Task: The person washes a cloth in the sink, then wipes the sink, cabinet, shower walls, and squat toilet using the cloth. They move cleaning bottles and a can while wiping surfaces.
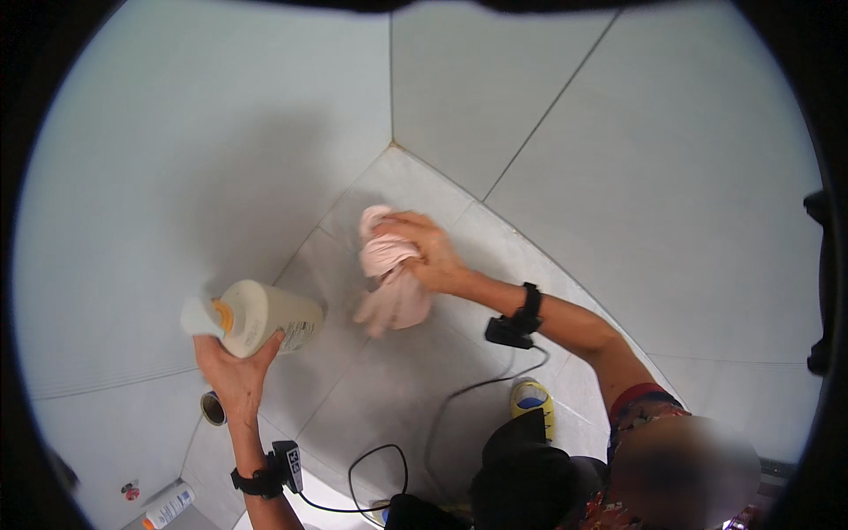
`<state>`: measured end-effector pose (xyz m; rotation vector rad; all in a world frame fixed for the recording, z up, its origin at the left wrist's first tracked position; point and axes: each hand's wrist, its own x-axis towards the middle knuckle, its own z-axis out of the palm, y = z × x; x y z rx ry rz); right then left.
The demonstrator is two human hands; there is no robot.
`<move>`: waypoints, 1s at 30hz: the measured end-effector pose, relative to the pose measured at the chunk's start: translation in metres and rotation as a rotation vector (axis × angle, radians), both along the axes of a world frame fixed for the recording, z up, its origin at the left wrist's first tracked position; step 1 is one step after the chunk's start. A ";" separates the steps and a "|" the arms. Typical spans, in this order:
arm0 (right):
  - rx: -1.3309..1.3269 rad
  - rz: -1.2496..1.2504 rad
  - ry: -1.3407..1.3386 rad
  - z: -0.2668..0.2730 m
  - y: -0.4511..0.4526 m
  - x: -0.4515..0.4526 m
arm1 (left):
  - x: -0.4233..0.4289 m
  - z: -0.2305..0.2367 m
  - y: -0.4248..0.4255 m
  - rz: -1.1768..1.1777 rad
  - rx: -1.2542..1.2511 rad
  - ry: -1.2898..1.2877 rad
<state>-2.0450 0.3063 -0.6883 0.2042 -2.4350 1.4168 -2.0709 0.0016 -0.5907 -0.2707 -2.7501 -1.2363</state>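
Note:
My left hand [238, 377] is closed round a large pale plastic bottle [285, 318] with an orange collar at its neck and a whitish top. The bottle is tilted, its neck towards the left, and bears printed writing. To the right of it, my right hand [424, 248] grips a bunched pink cloth [391, 255] above the grey tiled floor, near the corner where two walls meet. A loose part of the cloth hangs below my fingers. Whether the cloth touches the floor is unclear. Both wrists wear black straps with small devices and cables.
Behind my left hand is a dark-mouthed round container [213, 408]. A white bottle with an orange cap [169, 506] lies at the lower left. A yellow shoe [532, 401] stands on the floor, and a black cable [480, 383] loops near it. Grey wall panels [596, 165] enclose the corner.

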 end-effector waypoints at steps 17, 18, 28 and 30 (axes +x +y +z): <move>1.668 -0.545 0.622 0.034 0.000 -0.105 | -0.021 -0.039 0.045 -0.102 0.066 0.222; 1.677 -0.487 0.610 0.019 -0.002 -0.111 | -0.020 -0.041 0.042 -0.114 0.089 0.184; 1.221 -0.099 0.255 -0.085 -0.008 -0.137 | -0.030 -0.048 0.057 0.027 0.009 0.099; 1.184 -0.205 0.359 -0.085 -0.007 -0.128 | -0.031 -0.044 0.059 0.002 -0.023 0.109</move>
